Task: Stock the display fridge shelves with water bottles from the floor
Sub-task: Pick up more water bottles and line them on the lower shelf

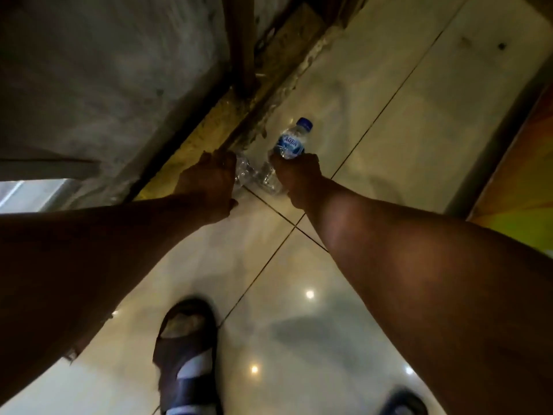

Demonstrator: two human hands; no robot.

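Low over the cream tiled floor [389,115], the right hand [294,172] grips a clear, blue-capped plastic water bottle [291,142] by its base, cap pointing away; the left hand [206,181], touching more clear bottles [244,172], has an unclear grip.

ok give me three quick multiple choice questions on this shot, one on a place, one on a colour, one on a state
1. Where are the clear bottles between the two hands?
A. on a fridge shelf
B. on the tiled floor by the foot of the wall
C. in a crate

2. What colour is the cap of the labelled water bottle?
A. red
B. white
C. blue

3. What is the right hand doing?
A. gripping the labelled water bottle
B. lying flat on the floor
C. holding a sandal

Answers:
1 B, they lie on the tiles beside the wall's base.
2 C, the cap shows plainly blue.
3 A, its fingers wrap the bottle's lower end.
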